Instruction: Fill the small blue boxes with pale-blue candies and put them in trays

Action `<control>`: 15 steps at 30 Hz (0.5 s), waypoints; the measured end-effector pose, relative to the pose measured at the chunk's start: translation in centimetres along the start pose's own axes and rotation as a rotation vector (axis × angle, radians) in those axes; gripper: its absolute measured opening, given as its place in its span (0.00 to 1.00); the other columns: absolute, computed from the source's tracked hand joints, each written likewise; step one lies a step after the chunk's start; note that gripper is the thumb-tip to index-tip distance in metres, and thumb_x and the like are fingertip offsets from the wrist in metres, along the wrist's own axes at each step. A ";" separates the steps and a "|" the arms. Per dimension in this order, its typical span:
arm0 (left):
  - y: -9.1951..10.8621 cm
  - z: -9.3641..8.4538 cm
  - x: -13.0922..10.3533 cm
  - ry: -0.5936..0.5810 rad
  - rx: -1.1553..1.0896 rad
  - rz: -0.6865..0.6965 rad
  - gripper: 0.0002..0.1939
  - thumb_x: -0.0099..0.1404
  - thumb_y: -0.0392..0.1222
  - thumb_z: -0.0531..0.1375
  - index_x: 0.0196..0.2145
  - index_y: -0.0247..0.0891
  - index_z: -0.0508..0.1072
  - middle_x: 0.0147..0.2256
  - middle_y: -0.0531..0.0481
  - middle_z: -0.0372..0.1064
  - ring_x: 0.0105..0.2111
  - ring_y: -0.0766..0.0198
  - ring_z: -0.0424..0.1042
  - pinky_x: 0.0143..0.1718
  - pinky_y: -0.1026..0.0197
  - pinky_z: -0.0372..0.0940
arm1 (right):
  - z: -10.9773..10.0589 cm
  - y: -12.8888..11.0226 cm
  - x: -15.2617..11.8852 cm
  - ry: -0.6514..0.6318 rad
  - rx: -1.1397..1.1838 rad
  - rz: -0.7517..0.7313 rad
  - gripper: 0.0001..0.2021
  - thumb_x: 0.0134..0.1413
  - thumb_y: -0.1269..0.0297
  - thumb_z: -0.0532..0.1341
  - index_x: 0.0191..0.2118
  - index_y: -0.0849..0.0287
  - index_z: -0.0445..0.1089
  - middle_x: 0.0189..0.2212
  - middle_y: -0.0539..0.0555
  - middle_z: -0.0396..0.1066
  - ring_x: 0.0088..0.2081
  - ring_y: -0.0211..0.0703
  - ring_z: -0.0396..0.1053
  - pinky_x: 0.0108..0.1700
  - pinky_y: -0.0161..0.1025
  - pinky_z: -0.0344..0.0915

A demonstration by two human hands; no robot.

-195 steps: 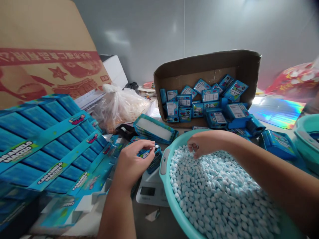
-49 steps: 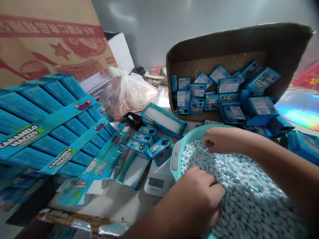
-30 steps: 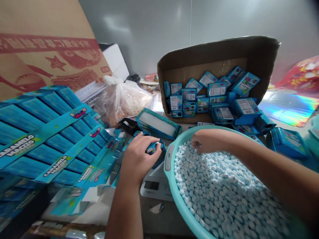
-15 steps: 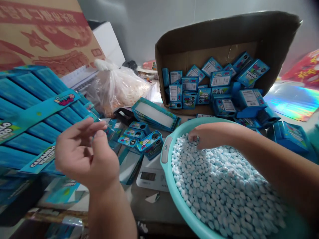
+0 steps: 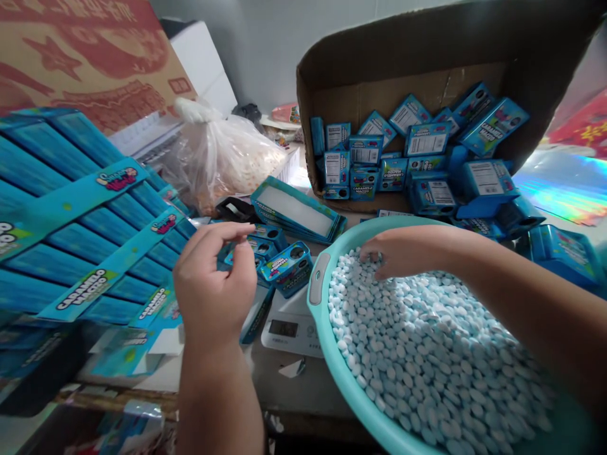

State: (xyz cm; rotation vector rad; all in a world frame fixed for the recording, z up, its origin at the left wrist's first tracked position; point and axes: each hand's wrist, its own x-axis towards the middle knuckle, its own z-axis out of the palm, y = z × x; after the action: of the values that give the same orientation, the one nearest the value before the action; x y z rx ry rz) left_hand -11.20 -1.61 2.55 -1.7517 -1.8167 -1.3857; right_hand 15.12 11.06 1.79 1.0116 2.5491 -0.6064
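Observation:
A teal basin (image 5: 318, 284) full of pale blue and white candies (image 5: 427, 354) stands at the right. My right hand (image 5: 391, 253) reaches over its far rim side, fingers curled down into the candies; what they hold, if anything, is hidden. My left hand (image 5: 220, 272) hovers left of the basin, fingers bent and thumb near the index finger, with nothing visible between them. Just beyond it are small blue candy boxes (image 5: 287, 265), some with round holes on top. A white scale (image 5: 291, 328) with a small display lies between my left hand and the basin.
Behind the basin, a cardboard box (image 5: 351, 101) holds several blue packs. Blue cartons (image 5: 95, 234) are stacked at the left. A knotted plastic bag (image 5: 227, 158) and flat blue trays (image 5: 298, 208) lie at the back, and more blue boxes (image 5: 564, 253) sit at the right.
My left hand has moved right, towards the small boxes and the scale, and its fingers have drawn closer together. My right hand remains in the candies. The view has shifted slightly.

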 end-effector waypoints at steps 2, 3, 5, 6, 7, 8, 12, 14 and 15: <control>0.3 0.2 0.0 -0.024 0.006 0.025 0.09 0.66 0.31 0.57 0.38 0.41 0.76 0.39 0.51 0.76 0.43 0.58 0.75 0.49 0.53 0.70 | 0.0 0.0 0.0 0.003 0.004 -0.005 0.23 0.50 0.51 0.64 0.53 0.51 0.72 0.45 0.53 0.75 0.39 0.48 0.70 0.34 0.38 0.58; 0.4 0.3 0.0 -0.036 0.007 0.034 0.09 0.66 0.31 0.57 0.38 0.41 0.76 0.39 0.51 0.76 0.43 0.59 0.75 0.49 0.54 0.70 | 0.0 0.0 0.0 0.003 0.006 -0.006 0.23 0.51 0.51 0.64 0.53 0.51 0.72 0.45 0.53 0.74 0.39 0.48 0.71 0.34 0.38 0.58; 0.4 0.4 0.0 -0.048 0.010 0.046 0.10 0.67 0.31 0.56 0.38 0.41 0.76 0.39 0.50 0.76 0.43 0.59 0.75 0.48 0.55 0.69 | 0.0 -0.1 0.0 0.001 0.011 -0.009 0.23 0.51 0.51 0.63 0.53 0.51 0.72 0.45 0.53 0.74 0.39 0.48 0.71 0.34 0.38 0.58; 0.3 0.5 0.0 -0.048 0.012 0.048 0.10 0.67 0.31 0.56 0.38 0.40 0.76 0.38 0.50 0.76 0.43 0.59 0.75 0.48 0.55 0.69 | 0.0 -0.1 0.0 0.001 0.009 -0.009 0.23 0.51 0.51 0.63 0.53 0.52 0.72 0.45 0.53 0.74 0.39 0.48 0.71 0.34 0.38 0.57; 0.3 0.5 0.0 -0.044 0.013 0.051 0.09 0.67 0.31 0.56 0.38 0.40 0.76 0.38 0.50 0.76 0.42 0.59 0.75 0.48 0.56 0.69 | 0.0 -0.1 0.0 0.001 0.005 -0.008 0.23 0.51 0.52 0.63 0.53 0.52 0.72 0.46 0.53 0.74 0.39 0.48 0.71 0.34 0.38 0.57; 0.2 0.4 0.0 -0.039 0.011 0.058 0.09 0.67 0.31 0.56 0.37 0.40 0.76 0.38 0.50 0.75 0.42 0.59 0.75 0.47 0.56 0.69 | 0.0 -0.2 0.0 0.001 0.000 -0.006 0.23 0.51 0.52 0.63 0.53 0.51 0.72 0.46 0.53 0.74 0.39 0.48 0.71 0.34 0.38 0.57; 0.6 0.3 0.0 -0.164 -0.075 0.169 0.09 0.66 0.31 0.57 0.38 0.40 0.76 0.39 0.50 0.75 0.42 0.60 0.74 0.48 0.57 0.68 | 0.0 -0.4 0.0 -0.014 -0.003 0.003 0.24 0.50 0.51 0.64 0.54 0.51 0.72 0.45 0.53 0.74 0.40 0.49 0.70 0.35 0.38 0.58; 1.6 0.3 -0.4 -0.375 -0.195 0.236 0.09 0.67 0.32 0.57 0.39 0.40 0.76 0.40 0.50 0.75 0.43 0.61 0.74 0.48 0.57 0.68 | -0.1 -0.7 -0.1 -0.029 0.001 0.001 0.26 0.48 0.51 0.66 0.54 0.52 0.72 0.44 0.53 0.75 0.39 0.49 0.70 0.34 0.37 0.57; 2.3 0.4 -0.8 -0.501 -0.257 0.269 0.09 0.68 0.34 0.57 0.41 0.41 0.77 0.41 0.50 0.75 0.44 0.61 0.73 0.48 0.57 0.68 | -0.2 -0.9 -0.2 -0.037 -0.001 0.002 0.26 0.46 0.51 0.67 0.53 0.52 0.73 0.44 0.53 0.75 0.39 0.49 0.70 0.34 0.37 0.56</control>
State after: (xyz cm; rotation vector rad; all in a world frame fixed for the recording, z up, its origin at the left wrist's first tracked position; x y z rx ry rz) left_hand -8.81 -2.25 2.79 -2.5544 -1.5753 -1.1862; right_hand 14.55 10.44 2.25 0.9934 2.5157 -0.6176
